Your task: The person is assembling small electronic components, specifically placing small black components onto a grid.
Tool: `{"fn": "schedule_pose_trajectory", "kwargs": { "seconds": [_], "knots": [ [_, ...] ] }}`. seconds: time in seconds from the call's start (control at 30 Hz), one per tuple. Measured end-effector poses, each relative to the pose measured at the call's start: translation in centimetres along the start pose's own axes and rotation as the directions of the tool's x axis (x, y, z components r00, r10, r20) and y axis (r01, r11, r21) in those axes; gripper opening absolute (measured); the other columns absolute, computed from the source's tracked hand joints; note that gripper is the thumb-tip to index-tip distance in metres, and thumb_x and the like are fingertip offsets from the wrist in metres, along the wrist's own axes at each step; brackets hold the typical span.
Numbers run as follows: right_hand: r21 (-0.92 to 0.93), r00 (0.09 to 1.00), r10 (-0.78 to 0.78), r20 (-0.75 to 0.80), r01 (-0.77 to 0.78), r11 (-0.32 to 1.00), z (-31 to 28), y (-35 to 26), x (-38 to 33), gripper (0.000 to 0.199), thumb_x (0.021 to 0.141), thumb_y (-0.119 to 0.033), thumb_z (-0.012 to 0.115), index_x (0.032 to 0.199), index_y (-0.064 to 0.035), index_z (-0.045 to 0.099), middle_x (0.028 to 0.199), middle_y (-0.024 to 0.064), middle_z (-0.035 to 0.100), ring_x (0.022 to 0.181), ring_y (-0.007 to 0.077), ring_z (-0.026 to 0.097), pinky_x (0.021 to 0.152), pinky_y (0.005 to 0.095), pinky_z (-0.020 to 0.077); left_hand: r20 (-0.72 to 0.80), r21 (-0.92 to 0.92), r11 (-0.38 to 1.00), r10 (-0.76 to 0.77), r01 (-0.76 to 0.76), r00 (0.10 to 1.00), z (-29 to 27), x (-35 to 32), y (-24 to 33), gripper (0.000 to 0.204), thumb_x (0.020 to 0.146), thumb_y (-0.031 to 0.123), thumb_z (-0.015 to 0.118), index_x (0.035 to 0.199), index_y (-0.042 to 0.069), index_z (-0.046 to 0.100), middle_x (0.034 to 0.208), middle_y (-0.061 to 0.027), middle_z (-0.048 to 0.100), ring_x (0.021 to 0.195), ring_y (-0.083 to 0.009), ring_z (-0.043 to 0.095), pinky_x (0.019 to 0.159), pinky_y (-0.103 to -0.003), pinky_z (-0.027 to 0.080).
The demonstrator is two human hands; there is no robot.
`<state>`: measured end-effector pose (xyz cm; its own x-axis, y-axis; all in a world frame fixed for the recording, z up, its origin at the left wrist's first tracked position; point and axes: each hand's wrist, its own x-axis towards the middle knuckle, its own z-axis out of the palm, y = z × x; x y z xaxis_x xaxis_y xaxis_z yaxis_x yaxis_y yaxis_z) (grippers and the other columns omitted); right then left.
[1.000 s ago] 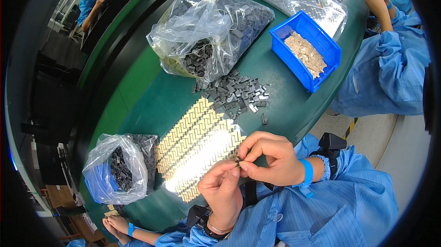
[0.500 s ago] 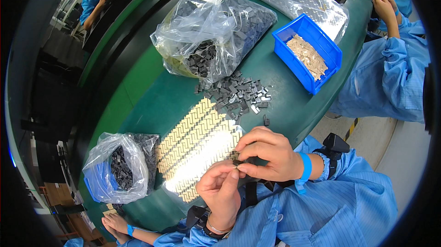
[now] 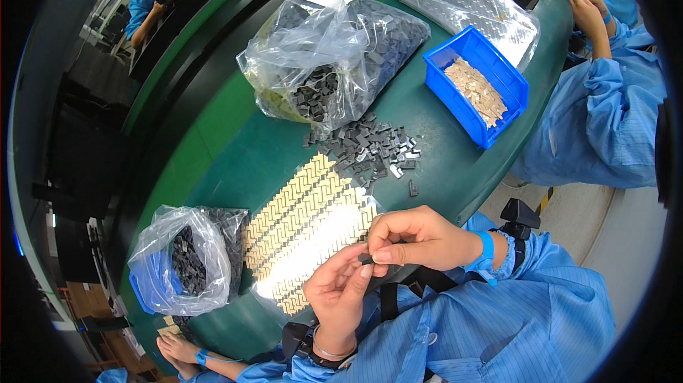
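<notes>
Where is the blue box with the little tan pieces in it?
In the head view, the blue bin sits on the green table at the upper right, to the right of the big clear bag of dark parts and beside a co-worker's blue sleeve.

Lighting: bright, even, from overhead. Glare: strong white sheen on the gold patterned sheet (image 3: 306, 233) and the clear plastic bags (image 3: 320, 48). Shadows: soft, short. Focus: centre sharp; far figures blurred. Distortion: heavy fisheye, green worktop (image 3: 235, 148) edges bowed, black vignette ringing the rim.
</notes>
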<state>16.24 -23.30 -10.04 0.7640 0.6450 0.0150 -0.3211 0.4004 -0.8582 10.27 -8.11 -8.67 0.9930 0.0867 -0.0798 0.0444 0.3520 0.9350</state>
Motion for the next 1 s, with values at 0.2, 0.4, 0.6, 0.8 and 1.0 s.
{"fn": "schedule_pose_trajectory", "kwargs": {
  "seconds": [0.2, 0.4, 0.6, 0.8, 1.0],
  "knots": [
    [-0.163, 1.000, -0.002, -0.004, 0.002, 0.987, -0.2, 0.6, 0.1, 0.008, 0.078, -0.007, 0.060, 0.077, -0.0039, 0.053, 0.061, -0.0043, 0.048, 0.056, 0.0037, 0.042, 0.051, 0.0211, 0.0333, 0.038, 0.241, 0.968, 0.059, -0.066, 0.998, 0.6, -0.1, 0.9, 0.038, 0.078, -0.008, 0.061, 0.114, -0.010, 0.051, 0.093, -0.0167, 0.063, 0.079, -0.0146, 0.061, 0.071, -0.022, 0.050],
    [-0.438, 0.990, -0.137, -0.013, 0.118, 0.891, 0.0, 0.8, 0.7, 0.012, 0.074, -0.007, 0.060, 0.069, -0.0044, 0.050, 0.056, -0.0051, 0.042, 0.053, 0.0033, 0.035, 0.045, 0.0238, 0.0280, 0.248, 0.641, 0.706, 0.181, -0.302, 0.952, -0.5, -0.1, 0.5, 0.039, 0.079, -0.010, 0.059, 0.117, -0.010, 0.050, 0.094, -0.0174, 0.063, 0.080, -0.0150, 0.061, 0.070, -0.022, 0.050],
    [-0.097, 0.988, 0.096, 0.122, -0.085, 0.992, -0.5, -0.6, 0.8, 0.014, 0.084, -0.014, 0.059, 0.078, -0.0024, 0.053, 0.068, -0.0004, 0.054, 0.063, 0.0058, 0.050, 0.056, 0.0218, 0.0400, 0.127, 0.443, 0.885, 0.092, -0.140, 0.988, -0.8, -0.2, 1.6, 0.031, 0.078, -0.009, 0.060, 0.109, -0.006, 0.058, 0.092, -0.0188, 0.064, 0.077, -0.0209, 0.065, 0.067, -0.028, 0.055],
    [0.156, 0.978, 0.037, 0.205, -0.070, 0.985, -0.6, 0.3, 0.9, 0.015, 0.090, -0.015, 0.055, 0.089, -0.0007, 0.054, 0.082, 0.0029, 0.059, 0.078, 0.0077, 0.057, 0.071, 0.0215, 0.0451, 0.087, -0.290, 0.934, -0.191, 0.209, 0.978, -1.2, -0.2, 0.5, 0.023, 0.082, -0.007, 0.056, 0.105, -0.003, 0.060, 0.093, -0.0191, 0.063, 0.077, -0.0218, 0.065, 0.070, -0.029, 0.055],
    [-0.154, 0.983, -0.125, 0.138, 0.146, 0.977, -0.8, 0.5, 1.0, 0.017, 0.088, -0.016, 0.059, 0.087, 0.0003, 0.054, 0.081, 0.0005, 0.054, 0.070, 0.0068, 0.052, 0.064, 0.0216, 0.0428, 0.193, -0.650, 0.643, -0.377, 0.406, 0.906, -1.3, -0.1, -0.3, 0.021, 0.086, -0.001, 0.051, 0.106, -0.001, 0.060, 0.096, -0.0169, 0.063, 0.084, -0.0205, 0.064, 0.075, -0.027, 0.055]
  ]
}}
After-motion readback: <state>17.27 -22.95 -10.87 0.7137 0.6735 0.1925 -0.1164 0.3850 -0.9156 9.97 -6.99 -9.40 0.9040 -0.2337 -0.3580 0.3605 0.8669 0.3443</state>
